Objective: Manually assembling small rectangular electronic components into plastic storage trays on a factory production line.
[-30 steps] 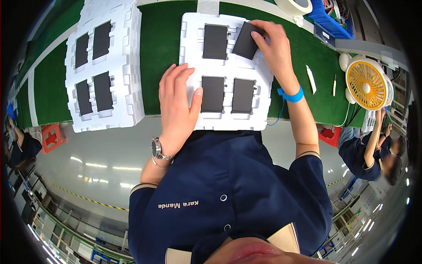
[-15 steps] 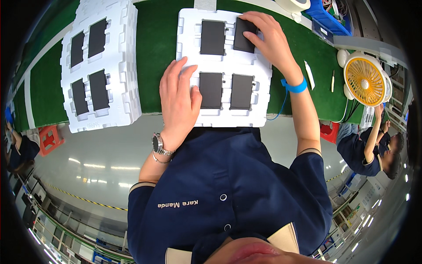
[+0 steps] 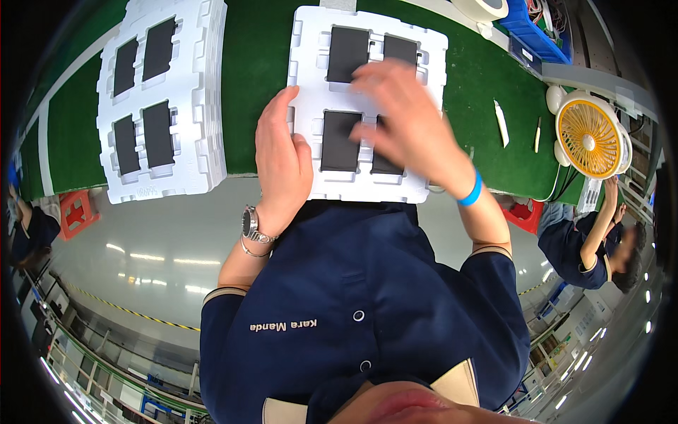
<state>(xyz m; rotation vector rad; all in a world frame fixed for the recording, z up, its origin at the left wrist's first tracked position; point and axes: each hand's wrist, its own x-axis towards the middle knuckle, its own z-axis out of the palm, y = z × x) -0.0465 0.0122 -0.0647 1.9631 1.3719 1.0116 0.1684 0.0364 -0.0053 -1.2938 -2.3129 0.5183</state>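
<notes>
A white moulded tray [image 3: 367, 189] lies in front of me with flat black rectangular packs in its recesses; they look like batteries. The upper left pack [image 3: 348, 53] and the lower left pack [image 3: 340, 141] show almost whole. My right hand [image 3: 413, 120] hovers over the tray's right half, smeared by motion, partly covering the upper right pack [image 3: 400, 46] and the lower right pack [image 3: 386, 164]. Whether its fingers hold anything does not show. My left hand [image 3: 282, 159] is open, fingers stretched out along the tray's left edge, holding nothing.
To the left stands a stack of similar white trays [image 3: 196, 106], black packs in the top one. A white cutter [image 3: 501, 124], a thin tool [image 3: 537, 134], a yellow-and-white fan [image 3: 588, 141] and a blue bin [image 3: 533, 28] are on the right of the green mat [image 3: 470, 92].
My right hand has come off the upper right pack and moved down and toward the tray's middle. My left hand's fingers have drawn back to the tray's edge. The tray appears slightly shifted.
</notes>
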